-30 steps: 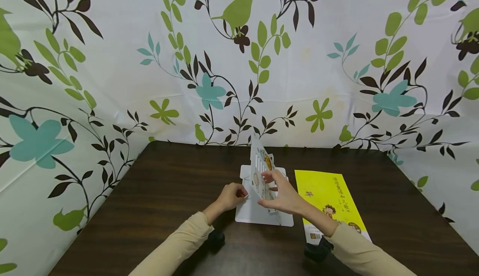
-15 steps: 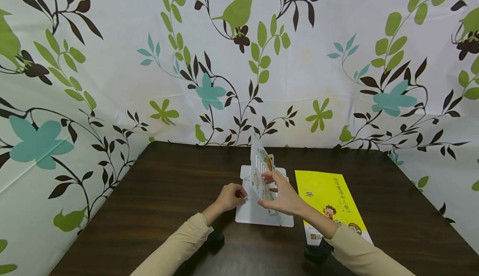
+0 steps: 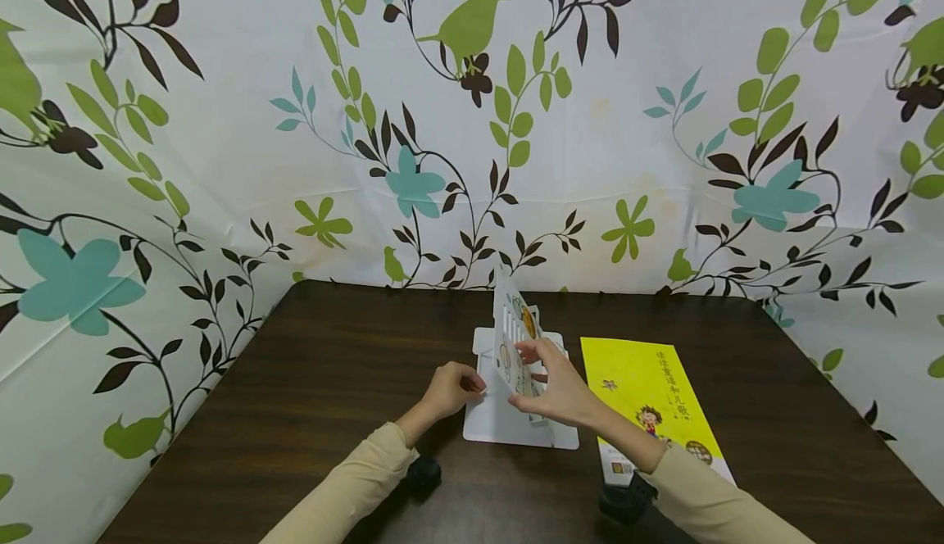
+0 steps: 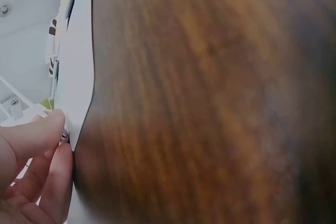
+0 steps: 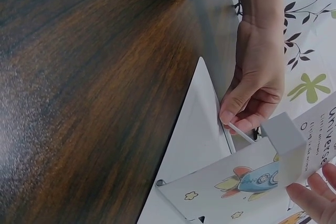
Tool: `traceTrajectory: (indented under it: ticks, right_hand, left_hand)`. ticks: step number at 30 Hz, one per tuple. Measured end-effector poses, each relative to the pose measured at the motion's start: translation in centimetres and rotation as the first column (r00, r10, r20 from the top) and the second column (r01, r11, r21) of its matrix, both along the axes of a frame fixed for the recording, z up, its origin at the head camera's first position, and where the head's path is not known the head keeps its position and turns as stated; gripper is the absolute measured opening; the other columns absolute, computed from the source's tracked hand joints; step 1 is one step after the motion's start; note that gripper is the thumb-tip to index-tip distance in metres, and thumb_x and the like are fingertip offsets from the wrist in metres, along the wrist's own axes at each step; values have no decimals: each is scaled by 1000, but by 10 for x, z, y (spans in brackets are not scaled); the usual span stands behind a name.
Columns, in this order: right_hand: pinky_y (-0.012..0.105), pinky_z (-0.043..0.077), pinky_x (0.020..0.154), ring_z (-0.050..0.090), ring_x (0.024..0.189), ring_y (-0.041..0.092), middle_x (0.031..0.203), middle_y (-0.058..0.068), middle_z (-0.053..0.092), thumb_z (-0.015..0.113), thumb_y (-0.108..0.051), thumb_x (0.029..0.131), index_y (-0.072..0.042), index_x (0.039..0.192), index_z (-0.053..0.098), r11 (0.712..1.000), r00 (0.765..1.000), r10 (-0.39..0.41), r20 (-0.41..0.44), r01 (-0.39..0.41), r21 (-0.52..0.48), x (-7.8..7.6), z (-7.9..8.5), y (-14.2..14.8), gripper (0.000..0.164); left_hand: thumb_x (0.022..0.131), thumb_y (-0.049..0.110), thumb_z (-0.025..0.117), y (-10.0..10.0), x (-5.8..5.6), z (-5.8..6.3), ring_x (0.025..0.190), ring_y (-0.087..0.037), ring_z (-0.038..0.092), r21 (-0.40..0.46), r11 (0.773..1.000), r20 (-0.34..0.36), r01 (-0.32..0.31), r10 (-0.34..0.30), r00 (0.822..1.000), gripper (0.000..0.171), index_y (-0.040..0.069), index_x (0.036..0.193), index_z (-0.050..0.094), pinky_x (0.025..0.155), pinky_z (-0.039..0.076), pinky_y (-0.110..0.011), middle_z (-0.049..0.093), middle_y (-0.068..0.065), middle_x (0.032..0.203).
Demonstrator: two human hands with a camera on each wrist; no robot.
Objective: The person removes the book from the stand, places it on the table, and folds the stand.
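A white folding book stand (image 3: 510, 335) stands on the dark table, its panel raised and tilted over a flat base (image 3: 492, 428). The panel carries printed drawings, among them a blue rocket (image 5: 258, 178). At the base's left edge, my left hand (image 3: 448, 390) pinches a thin white rod (image 5: 242, 132) of the stand between thumb and fingers. In the left wrist view a small metal pin (image 4: 65, 136) shows between those fingertips. On the other side, my right hand (image 3: 559, 384) grips the panel, thumb low and fingers spread higher. Part of the panel is hidden behind it.
A yellow book (image 3: 637, 384) with Chinese writing lies flat to the right of the stand, partly under the right forearm. Black devices sit at the left wrist (image 3: 424, 477) and the right wrist (image 3: 627, 496). A patterned cloth (image 3: 442, 118) hangs behind the table.
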State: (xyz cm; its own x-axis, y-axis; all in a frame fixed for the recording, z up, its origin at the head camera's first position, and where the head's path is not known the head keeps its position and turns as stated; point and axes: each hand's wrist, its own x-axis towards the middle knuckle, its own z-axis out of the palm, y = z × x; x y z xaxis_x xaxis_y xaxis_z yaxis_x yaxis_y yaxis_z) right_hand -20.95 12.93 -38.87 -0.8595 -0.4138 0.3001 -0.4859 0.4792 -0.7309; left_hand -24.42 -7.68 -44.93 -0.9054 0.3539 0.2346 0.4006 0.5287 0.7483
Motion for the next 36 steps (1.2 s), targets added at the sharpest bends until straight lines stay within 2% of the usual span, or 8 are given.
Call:
traceTrajectory:
  ticks: [8,13,19,25,36]
  right_hand:
    - [42,50,78,49,101,25,115,11,48,72,-18,68,-6,124,43,1000,1000,4,6,-4,-19,2,1,3,64]
    - [42,50,80,49,102,28,117,13,48,72,-12,69,-5,125,42,997,1000,12,7,-12,-72,2,-1,8,64]
    - [43,50,79,49,104,34,118,18,46,71,-11,71,-2,125,42,989,998,51,-28,-54,-136,1,-5,16,62]
    - [41,50,78,49,104,35,117,18,47,70,-5,72,-1,125,43,978,996,58,-68,-70,-195,3,-7,23,60]
    - [41,49,82,47,107,39,119,23,47,69,-4,72,4,126,39,970,999,43,-21,-47,-239,6,-8,35,62]
  left_hand:
    - [68,-10,70,1,0,-2,60,-9,55,7,1000,-14,10,-9,1000,8,-3,71,66,53,45,-19,63,-7,67]
    - [68,-9,70,1,-1,-3,60,-8,54,1,1000,-25,7,-7,1000,8,-2,70,66,53,44,-18,63,-6,66]
    - [68,-9,70,1,-1,-3,59,-7,53,2,1000,-36,4,-4,999,8,-2,71,66,52,44,-18,63,-6,66]
    - [69,-8,70,1,-2,-3,60,-8,53,-10,1000,-42,1,-1,999,8,-1,71,67,54,44,-18,63,-5,67]
    - [68,-8,71,0,-2,-4,61,-9,55,-22,1000,-44,7,-8,999,9,-1,72,67,54,44,-18,64,-5,67]
